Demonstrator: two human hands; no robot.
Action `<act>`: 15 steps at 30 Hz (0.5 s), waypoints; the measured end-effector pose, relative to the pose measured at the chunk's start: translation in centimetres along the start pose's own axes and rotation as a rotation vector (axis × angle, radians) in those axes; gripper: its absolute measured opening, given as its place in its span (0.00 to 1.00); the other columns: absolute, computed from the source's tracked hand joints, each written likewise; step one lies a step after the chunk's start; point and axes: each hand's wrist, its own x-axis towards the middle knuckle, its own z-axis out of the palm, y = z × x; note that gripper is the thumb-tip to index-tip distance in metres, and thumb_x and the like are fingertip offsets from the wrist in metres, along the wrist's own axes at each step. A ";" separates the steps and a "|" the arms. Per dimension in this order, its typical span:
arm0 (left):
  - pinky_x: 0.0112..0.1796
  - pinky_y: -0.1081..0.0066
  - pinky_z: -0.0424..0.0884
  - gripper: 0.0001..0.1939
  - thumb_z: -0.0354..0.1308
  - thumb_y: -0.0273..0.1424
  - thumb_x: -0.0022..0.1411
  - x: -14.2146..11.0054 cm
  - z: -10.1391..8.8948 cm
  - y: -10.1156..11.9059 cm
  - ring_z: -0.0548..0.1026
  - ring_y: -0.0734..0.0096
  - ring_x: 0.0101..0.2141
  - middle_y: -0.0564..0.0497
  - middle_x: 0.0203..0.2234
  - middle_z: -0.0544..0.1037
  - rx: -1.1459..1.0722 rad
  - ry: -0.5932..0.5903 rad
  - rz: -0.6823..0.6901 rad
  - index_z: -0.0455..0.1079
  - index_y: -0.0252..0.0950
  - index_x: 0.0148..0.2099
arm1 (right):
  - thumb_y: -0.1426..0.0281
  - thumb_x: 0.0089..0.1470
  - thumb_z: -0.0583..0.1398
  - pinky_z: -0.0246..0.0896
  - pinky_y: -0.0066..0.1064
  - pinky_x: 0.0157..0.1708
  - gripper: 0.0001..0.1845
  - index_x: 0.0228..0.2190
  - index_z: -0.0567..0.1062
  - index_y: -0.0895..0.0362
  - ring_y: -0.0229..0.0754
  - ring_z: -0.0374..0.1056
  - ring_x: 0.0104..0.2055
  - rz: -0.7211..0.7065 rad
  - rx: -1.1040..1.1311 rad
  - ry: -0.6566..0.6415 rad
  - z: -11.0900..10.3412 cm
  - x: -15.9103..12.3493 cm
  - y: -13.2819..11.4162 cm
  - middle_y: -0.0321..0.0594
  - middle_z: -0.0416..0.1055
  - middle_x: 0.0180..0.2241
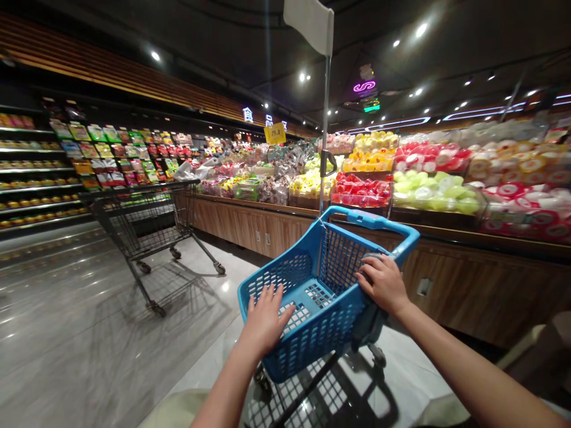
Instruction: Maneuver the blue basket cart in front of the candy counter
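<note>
My left hand [264, 321] lies flat on the near rim of the blue perforated plastic cart basket [321, 351], fingers spread and open, not gripping. My right hand [382, 283] is curled shut around the basket's right rim. The basket sits on a black wheeled metal frame [307, 389], with a thin metal flagpole [325, 119] just behind it. A black wire shopping cart [143, 238] stands well off left. Ahead is a long wooden counter [464, 285] with packaged goods [361, 190].

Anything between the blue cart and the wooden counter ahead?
Nothing visible: only bare floor lies between the blue cart and the wooden counter. The black cart stands off to the left, out of that line.
</note>
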 end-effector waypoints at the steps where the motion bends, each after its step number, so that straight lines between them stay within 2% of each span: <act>1: 0.62 0.44 0.46 0.35 0.35 0.51 0.69 -0.6 0.1 0.9 0.47 0.54 0.67 0.44 0.67 0.51 -0.022 -0.004 0.015 0.48 0.38 0.70 | 0.61 0.59 0.57 0.53 0.48 0.56 0.13 0.31 0.78 0.53 0.51 0.62 0.50 0.011 0.008 0.000 -0.1 0.1 -0.1 0.42 0.73 0.42; 4: 0.62 0.45 0.47 0.35 0.33 0.52 0.69 -1.6 0.7 3.1 0.48 0.54 0.67 0.44 0.67 0.52 -0.050 0.011 0.064 0.49 0.39 0.70 | 0.65 0.61 0.55 0.53 0.49 0.55 0.13 0.31 0.78 0.53 0.50 0.63 0.49 0.051 0.043 0.014 -0.1 0.2 -1.0 0.41 0.74 0.41; 6: 0.62 0.45 0.47 0.37 0.34 0.54 0.68 -1.7 1.0 3.7 0.48 0.52 0.66 0.42 0.67 0.52 -0.028 0.052 0.061 0.49 0.38 0.70 | 0.67 0.62 0.53 0.54 0.49 0.55 0.14 0.31 0.78 0.53 0.49 0.63 0.49 0.054 0.084 0.020 0.1 -0.1 -2.5 0.41 0.74 0.41; 10: 0.62 0.45 0.47 0.38 0.34 0.54 0.68 -1.4 1.1 3.6 0.46 0.53 0.67 0.43 0.68 0.48 -0.001 0.081 0.072 0.45 0.38 0.71 | 0.69 0.62 0.53 0.53 0.50 0.58 0.11 0.36 0.76 0.53 0.50 0.60 0.53 0.006 0.187 -0.018 1.2 -1.5 -8.0 0.40 0.72 0.46; 12: 0.62 0.45 0.47 0.37 0.34 0.53 0.68 -1.4 1.0 3.4 0.46 0.54 0.67 0.44 0.68 0.48 0.007 0.074 0.083 0.45 0.39 0.71 | 0.69 0.62 0.54 0.51 0.52 0.59 0.10 0.38 0.76 0.53 0.51 0.58 0.55 0.013 0.202 0.008 1.7 -2.2 -10.3 0.41 0.71 0.47; 15: 0.62 0.45 0.48 0.35 0.34 0.51 0.69 -1.6 0.7 3.0 0.47 0.55 0.67 0.45 0.68 0.49 0.004 0.050 0.059 0.45 0.39 0.71 | 0.69 0.61 0.55 0.48 0.53 0.61 0.10 0.41 0.75 0.53 0.51 0.58 0.57 -0.060 0.199 -0.007 2.0 -2.6 -11.3 0.41 0.70 0.50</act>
